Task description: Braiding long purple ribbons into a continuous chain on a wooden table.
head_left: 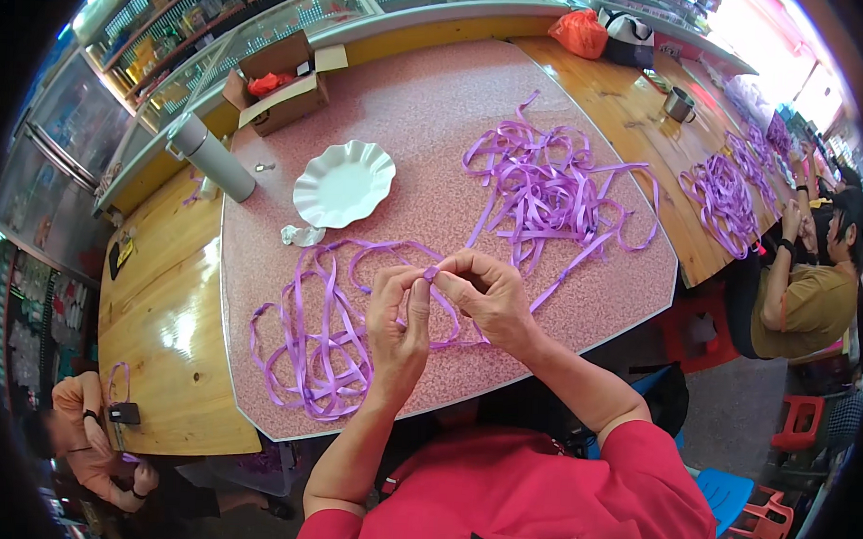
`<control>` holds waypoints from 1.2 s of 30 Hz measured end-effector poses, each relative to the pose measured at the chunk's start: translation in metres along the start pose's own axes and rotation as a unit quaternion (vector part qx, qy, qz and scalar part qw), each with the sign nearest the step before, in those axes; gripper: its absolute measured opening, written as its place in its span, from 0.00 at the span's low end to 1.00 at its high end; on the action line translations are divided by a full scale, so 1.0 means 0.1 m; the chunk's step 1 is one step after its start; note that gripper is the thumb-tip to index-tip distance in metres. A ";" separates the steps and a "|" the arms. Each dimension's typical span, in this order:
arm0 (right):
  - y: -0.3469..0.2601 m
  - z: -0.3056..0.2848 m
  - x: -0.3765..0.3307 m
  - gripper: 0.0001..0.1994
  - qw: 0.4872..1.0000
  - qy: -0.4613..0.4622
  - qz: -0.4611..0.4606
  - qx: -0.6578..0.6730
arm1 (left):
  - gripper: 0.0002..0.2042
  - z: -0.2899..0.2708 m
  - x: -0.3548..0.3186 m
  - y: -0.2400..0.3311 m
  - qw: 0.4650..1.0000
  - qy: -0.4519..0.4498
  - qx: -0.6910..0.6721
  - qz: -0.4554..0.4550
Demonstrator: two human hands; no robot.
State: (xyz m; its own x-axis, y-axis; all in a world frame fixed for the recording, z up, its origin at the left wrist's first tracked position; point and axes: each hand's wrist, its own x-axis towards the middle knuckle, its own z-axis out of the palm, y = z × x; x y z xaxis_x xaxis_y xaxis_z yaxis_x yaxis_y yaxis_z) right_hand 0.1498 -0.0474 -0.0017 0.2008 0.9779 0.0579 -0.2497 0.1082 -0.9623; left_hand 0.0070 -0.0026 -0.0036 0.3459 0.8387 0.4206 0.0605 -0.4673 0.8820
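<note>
Both hands meet over the near middle of the pink speckled table [428, 89]. My left hand [398, 318] pinches a piece of purple ribbon [430, 273] between thumb and fingers. Fingertips of my right hand [489, 298] close on the same piece from the other side. How the ribbon is folded or joined there is too small to tell. A loose heap of purple ribbon [326, 347] lies in loops beside my left hand. Farther off to the right is a larger tangled pile of purple ribbon [549, 183].
Beyond my left hand are a white scalloped plate [344, 184], a crumpled tissue [302, 236], a grey flask [212, 157] and an open cardboard box [284, 89]. A metal mug [679, 105] stands far right, near more purple ribbon [722, 204]. People sit at both sides.
</note>
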 end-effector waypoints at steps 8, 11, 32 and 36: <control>0.02 -0.04 0.05 0.09 0.996 -0.037 0.061 0.049 | 0.04 -0.05 0.03 0.01 0.994 0.001 -0.089 -0.057; -0.03 -0.06 0.07 0.08 0.971 -0.081 0.142 0.174 | 0.04 -0.09 0.04 -0.04 0.951 -0.038 -0.261 -0.164; 0.03 0.01 0.05 0.07 0.957 -0.028 0.150 0.245 | 0.14 0.01 0.05 -0.10 0.974 0.071 0.126 0.175; 0.02 -0.03 0.07 0.07 0.959 -0.030 0.167 0.229 | 0.13 0.01 0.05 -0.12 0.969 0.075 0.142 0.190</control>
State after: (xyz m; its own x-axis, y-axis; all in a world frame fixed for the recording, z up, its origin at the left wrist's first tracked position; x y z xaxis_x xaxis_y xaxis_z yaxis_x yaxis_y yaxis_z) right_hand 0.1534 -0.0411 -0.0042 -0.0135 0.9786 -0.2055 -0.6829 -0.1591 -0.7130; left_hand 0.0090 0.0073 -0.0123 0.2543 0.6127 0.7482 0.2174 -0.7901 0.5731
